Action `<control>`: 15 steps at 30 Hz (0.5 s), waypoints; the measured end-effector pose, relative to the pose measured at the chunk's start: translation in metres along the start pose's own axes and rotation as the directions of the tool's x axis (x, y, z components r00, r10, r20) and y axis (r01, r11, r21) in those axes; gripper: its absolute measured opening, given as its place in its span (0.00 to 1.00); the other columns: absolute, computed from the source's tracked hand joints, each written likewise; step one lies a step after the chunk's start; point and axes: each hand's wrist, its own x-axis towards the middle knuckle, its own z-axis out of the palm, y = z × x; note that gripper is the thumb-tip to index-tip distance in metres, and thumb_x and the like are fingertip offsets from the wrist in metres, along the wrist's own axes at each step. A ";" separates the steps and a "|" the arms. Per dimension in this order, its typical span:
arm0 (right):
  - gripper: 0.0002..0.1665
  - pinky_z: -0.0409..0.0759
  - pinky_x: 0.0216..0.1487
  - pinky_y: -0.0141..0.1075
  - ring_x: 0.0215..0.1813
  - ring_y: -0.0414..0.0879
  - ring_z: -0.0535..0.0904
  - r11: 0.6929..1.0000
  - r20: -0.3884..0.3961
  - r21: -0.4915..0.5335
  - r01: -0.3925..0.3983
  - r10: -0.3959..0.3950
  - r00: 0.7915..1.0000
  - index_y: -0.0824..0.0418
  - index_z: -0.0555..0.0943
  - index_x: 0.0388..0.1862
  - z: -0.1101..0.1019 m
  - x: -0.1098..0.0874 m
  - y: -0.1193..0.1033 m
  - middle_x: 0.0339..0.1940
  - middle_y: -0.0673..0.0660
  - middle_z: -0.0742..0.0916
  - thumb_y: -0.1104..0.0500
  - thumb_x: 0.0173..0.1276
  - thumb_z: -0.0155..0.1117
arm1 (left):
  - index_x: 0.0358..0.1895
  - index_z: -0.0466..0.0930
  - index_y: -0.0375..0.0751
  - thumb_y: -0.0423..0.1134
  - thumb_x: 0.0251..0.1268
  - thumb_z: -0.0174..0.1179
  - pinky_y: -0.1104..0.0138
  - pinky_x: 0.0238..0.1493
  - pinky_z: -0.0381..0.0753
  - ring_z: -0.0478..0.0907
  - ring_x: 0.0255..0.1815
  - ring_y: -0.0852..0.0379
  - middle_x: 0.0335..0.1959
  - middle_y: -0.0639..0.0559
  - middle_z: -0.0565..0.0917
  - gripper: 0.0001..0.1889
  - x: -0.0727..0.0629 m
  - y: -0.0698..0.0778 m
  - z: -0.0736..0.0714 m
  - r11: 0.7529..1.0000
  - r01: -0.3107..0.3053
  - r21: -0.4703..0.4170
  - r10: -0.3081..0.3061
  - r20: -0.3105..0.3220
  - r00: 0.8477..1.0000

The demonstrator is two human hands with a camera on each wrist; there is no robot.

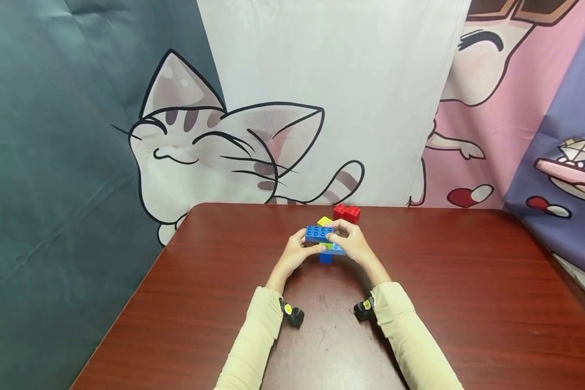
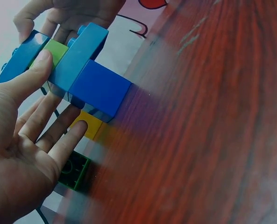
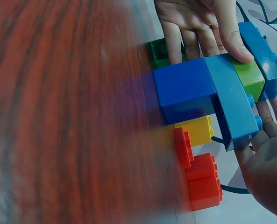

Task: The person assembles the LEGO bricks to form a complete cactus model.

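A stack of toy building bricks stands on the table between both hands. At its base is a dark blue brick (image 2: 101, 88), with a long light blue brick (image 3: 231, 102) across it. A lime green brick (image 3: 250, 81) sits above that, and a blue eight-stud brick (image 1: 317, 234) tops the stack. The left hand (image 1: 294, 254) pinches the stack, its thumb on the lime green brick and its other fingers spread behind. With thumb and fingertips, the right hand (image 1: 353, 244) holds the top blue brick at its right end.
Behind the stack lie a yellow brick (image 1: 324, 221) and red bricks (image 1: 346, 212), close to the far edge of the brown table (image 1: 214, 260). A dark green brick (image 2: 75, 170) lies beyond the left hand. A cartoon-printed curtain (image 1: 370, 108) hangs behind the table.
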 end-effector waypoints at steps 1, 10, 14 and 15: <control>0.15 0.77 0.42 0.24 0.35 0.37 0.78 1.000 0.000 -0.002 0.000 0.000 1.000 0.74 0.79 0.50 0.000 0.000 0.000 0.39 0.65 0.84 0.66 0.67 0.61 | 0.61 0.74 0.40 0.37 0.59 0.68 0.65 0.54 0.82 0.80 0.47 0.61 0.55 0.42 0.84 0.25 0.000 0.000 0.000 1.000 0.001 0.004 -0.001 -0.002 1.000; 0.15 0.77 0.43 0.24 0.36 0.39 0.77 1.000 -0.002 0.000 0.009 -0.009 1.000 0.74 0.79 0.50 0.000 0.000 -0.005 0.42 0.70 0.84 0.67 0.66 0.61 | 0.60 0.73 0.38 0.36 0.60 0.68 0.66 0.53 0.82 0.80 0.48 0.60 0.55 0.40 0.84 0.25 0.001 0.000 -0.001 1.000 -0.014 0.010 0.014 0.002 1.000; 0.15 0.77 0.43 0.23 0.36 0.38 0.78 1.000 0.000 0.004 0.005 -0.005 1.000 0.75 0.79 0.50 0.000 0.000 -0.005 0.42 0.71 0.84 0.68 0.66 0.61 | 0.61 0.73 0.37 0.36 0.61 0.67 0.67 0.53 0.82 0.80 0.49 0.58 0.56 0.40 0.83 0.25 0.001 -0.001 0.000 1.000 -0.010 0.007 0.010 0.009 1.000; 0.15 0.76 0.43 0.22 0.36 0.37 0.78 1.000 0.003 0.004 0.004 -0.004 1.000 0.75 0.79 0.50 0.000 0.000 -0.005 0.42 0.71 0.84 0.68 0.66 0.61 | 0.61 0.73 0.37 0.36 0.61 0.67 0.66 0.53 0.82 0.80 0.49 0.57 0.56 0.39 0.83 0.25 0.001 -0.001 0.000 1.000 -0.009 0.006 0.009 0.007 1.000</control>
